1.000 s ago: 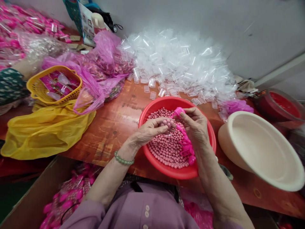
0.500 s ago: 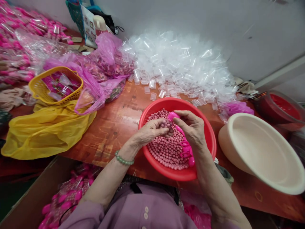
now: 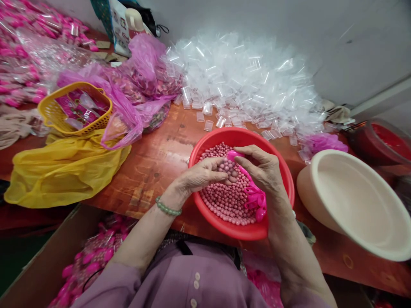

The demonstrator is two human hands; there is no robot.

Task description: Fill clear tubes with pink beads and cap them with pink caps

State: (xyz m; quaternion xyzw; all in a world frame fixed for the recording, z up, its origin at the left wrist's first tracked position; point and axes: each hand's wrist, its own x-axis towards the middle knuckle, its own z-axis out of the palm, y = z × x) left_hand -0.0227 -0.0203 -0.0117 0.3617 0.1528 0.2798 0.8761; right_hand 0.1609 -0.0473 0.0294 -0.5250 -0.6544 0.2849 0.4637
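Note:
My left hand [image 3: 204,174] is closed around a clear plastic case of pink beads [image 3: 227,167], held over the red basin [image 3: 231,232]. Pinched between the thumb and fingers of my right hand [image 3: 263,167] is a bright pink plastic piece [image 3: 233,155], right at the upper end of the case. Whether the two parts are joined I cannot tell. Loose pink beads [image 3: 218,203] cover the basin's bottom. Several bright pink plastic parts [image 3: 256,199] lie on them at the right, partly hidden by my right forearm.
Behind the basin spreads a heap of clear plastic cases [image 3: 237,81]. A cream tub [image 3: 362,205] stands at the right. Leftward are a yellow basket [image 3: 51,113], a yellow bag [image 3: 64,173] and a purple bag [image 3: 144,55]. Below the table edge, a carton holds pink filled items [image 3: 93,261].
The view has shifted slightly. Both hands stay over the basin, with the bead case tilted a little more into view beside the pink piece.

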